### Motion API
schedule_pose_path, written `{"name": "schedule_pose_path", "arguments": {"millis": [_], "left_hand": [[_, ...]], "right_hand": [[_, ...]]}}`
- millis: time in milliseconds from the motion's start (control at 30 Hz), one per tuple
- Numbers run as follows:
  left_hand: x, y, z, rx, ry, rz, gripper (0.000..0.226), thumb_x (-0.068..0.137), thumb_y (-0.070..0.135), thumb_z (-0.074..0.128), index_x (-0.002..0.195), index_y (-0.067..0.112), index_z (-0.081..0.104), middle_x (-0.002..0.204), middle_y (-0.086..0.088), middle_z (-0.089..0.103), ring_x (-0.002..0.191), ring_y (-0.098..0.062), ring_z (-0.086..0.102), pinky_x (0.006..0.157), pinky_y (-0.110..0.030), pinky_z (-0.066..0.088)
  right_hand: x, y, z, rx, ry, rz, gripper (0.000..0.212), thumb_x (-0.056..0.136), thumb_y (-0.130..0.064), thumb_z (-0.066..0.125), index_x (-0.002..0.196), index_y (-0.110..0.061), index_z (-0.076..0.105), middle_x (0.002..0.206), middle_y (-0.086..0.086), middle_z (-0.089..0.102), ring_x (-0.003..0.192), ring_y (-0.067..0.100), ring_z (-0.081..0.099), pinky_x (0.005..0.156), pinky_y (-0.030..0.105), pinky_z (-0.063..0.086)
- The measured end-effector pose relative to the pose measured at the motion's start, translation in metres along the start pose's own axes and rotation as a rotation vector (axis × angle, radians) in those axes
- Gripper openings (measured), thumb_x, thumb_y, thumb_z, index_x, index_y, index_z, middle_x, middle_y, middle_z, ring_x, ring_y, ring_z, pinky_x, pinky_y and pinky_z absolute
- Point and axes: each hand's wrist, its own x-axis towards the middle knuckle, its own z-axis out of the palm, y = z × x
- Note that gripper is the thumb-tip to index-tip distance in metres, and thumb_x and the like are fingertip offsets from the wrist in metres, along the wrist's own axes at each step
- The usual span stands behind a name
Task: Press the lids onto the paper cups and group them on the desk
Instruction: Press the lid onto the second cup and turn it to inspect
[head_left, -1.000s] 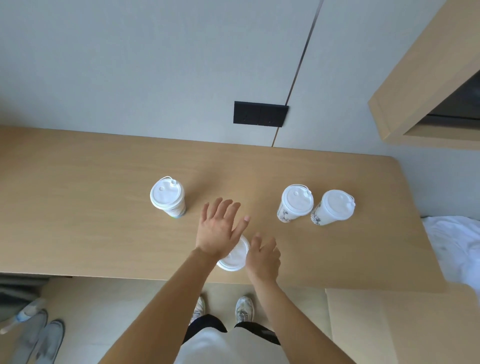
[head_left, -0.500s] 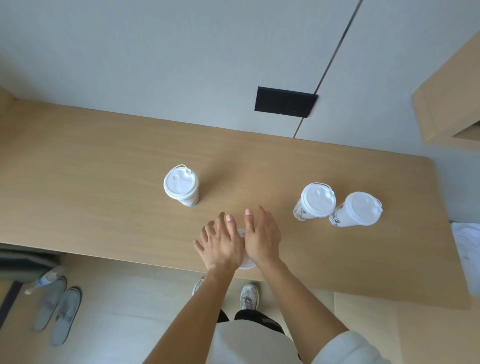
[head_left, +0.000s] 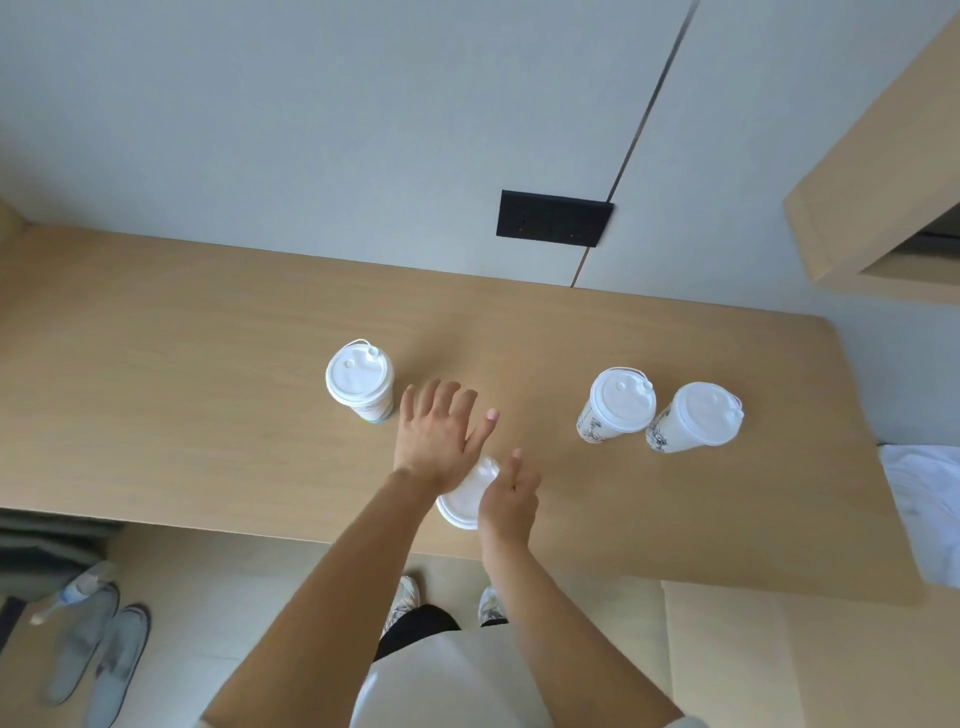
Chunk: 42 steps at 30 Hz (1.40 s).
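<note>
The desk (head_left: 156, 364) carries four cups, and three of them already wear lids: one left cup (head_left: 359, 383) standing alone, and a right pair, the inner cup (head_left: 617, 406) just beside the outer cup (head_left: 693, 425), near enough to count as a group. The fourth, the near cup (head_left: 465, 500), stands close to the front edge under your hands, with its lid (head_left: 470, 493) showing as a white crescent between them. Compared with half a second ago, your hands have come apart: then both palms lay flat and side by side over that lid, hiding nearly all of it; now your left hand (head_left: 439, 434) has slid forward and left, fingers spread and flat, its heel over the far part of the lid, while your right hand (head_left: 508, 499) has turned on edge against the lid's right side, fingers loosely curled and not visibly closed round the cup. Whether either hand bears on the lid at this instant cannot be told. The judgement is that the pressing stroke on this last lid is over or ending, so capping looks complete pending a check that the rim is seated all round; the seam is hidden. Grouping remains open: the left cup is well apart from the pair, and the near cup sits between them, apart from both
</note>
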Motion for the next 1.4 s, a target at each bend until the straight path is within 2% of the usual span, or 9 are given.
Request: {"name": "schedule_pose_path", "arguments": {"millis": [100,267,467,600,800,1033,1133,1267,1400], "left_hand": [[-0.004,0.007,-0.008,-0.018,0.075,0.028,0.072,0.099,0.058,0.022,0.13,0.012,0.068,0.14,-0.014,0.064,0.137,-0.038,0.053,0.117,-0.056,0.033],[-0.031,0.017,-0.002,-0.458,0.093,-0.445,0.066,0.098,0.063,0.018,0.139,0.029,0.058,0.153,-0.004,0.049,0.142,-0.026,0.042,0.12,-0.047,0.025],[-0.041,0.019,0.021,-0.566,-0.037,-0.749,0.056,0.101,0.06,0.027,0.14,0.032,0.057,0.153,-0.003,0.048,0.146,-0.023,0.037,0.124,-0.053,0.013],[-0.037,0.021,0.026,-0.536,0.023,-0.706,0.06,0.096,0.054,0.015,0.128,0.03,0.06,0.139,0.004,0.059,0.133,-0.021,0.047,0.118,-0.055,0.023],[-0.037,0.017,0.029,-0.463,0.042,-0.623,0.048,0.107,0.041,0.019,0.14,0.028,0.051,0.147,0.003,0.053,0.144,-0.021,0.039,0.12,-0.062,0.018],[-0.026,0.006,0.025,-0.376,-0.092,-0.441,0.064,0.102,0.053,0.011,0.163,0.034,0.02,0.174,-0.004,0.014,0.161,-0.027,0.002,0.126,-0.062,0.0],[-0.017,0.003,0.017,-0.322,-0.115,-0.249,0.068,0.101,0.058,0.015,0.163,0.032,0.021,0.175,-0.002,0.01,0.162,-0.025,-0.003,0.127,-0.057,0.0],[-0.017,0.0,-0.002,-0.413,-0.007,-0.101,0.072,0.1,0.063,0.023,0.154,0.02,0.045,0.167,-0.004,0.035,0.16,-0.023,0.017,0.128,-0.045,0.016],[-0.048,-0.021,-0.018,-0.667,0.074,-0.026,0.068,0.097,0.059,0.04,0.146,0.015,0.054,0.158,-0.002,0.047,0.151,-0.021,0.038,0.12,-0.042,0.036]], "right_hand": [[0.002,-0.003,-0.008,0.006,-0.004,0.025,0.055,0.11,-0.051,0.033,0.149,-0.015,0.049,0.144,0.015,0.06,0.133,0.038,0.056,0.112,0.049,0.043],[0.017,-0.027,-0.019,-0.214,0.017,-0.331,0.058,0.109,-0.045,0.032,0.129,0.005,0.056,0.132,0.022,0.062,0.13,0.038,0.053,0.112,0.053,0.039],[0.025,-0.036,0.006,-0.502,-0.11,-0.417,0.059,0.106,-0.057,0.036,0.145,-0.016,0.052,0.149,0.012,0.053,0.145,0.03,0.044,0.121,0.051,0.03],[0.028,-0.032,0.008,-0.44,-0.073,-0.464,0.07,0.1,-0.06,0.022,0.107,-0.003,0.062,0.105,0.014,0.069,0.11,0.035,0.061,0.101,0.05,0.045],[0.032,-0.03,0.011,-0.461,-0.017,-0.525,0.062,0.095,-0.064,0.012,0.083,-0.015,0.048,0.084,0.006,0.064,0.092,0.031,0.061,0.087,0.047,0.047],[0.021,-0.027,0.011,-0.457,0.081,-0.337,0.088,0.093,-0.071,0.008,0.13,-0.01,0.061,0.129,0.01,0.067,0.127,0.032,0.058,0.107,0.05,0.042],[0.011,-0.022,0.008,-0.356,0.099,-0.087,0.069,0.105,-0.065,0.023,0.152,-0.021,0.047,0.154,0.012,0.051,0.145,0.033,0.045,0.12,0.054,0.031],[0.007,-0.024,0.0,-0.29,0.049,0.077,0.073,0.104,-0.069,0.026,0.161,-0.025,0.032,0.163,0.018,0.037,0.15,0.037,0.036,0.125,0.055,0.022],[0.006,-0.027,-0.014,-0.52,0.009,-0.208,0.08,0.1,-0.071,0.034,0.164,-0.025,0.024,0.172,0.012,0.022,0.16,0.028,0.018,0.129,0.053,0.011]]}}
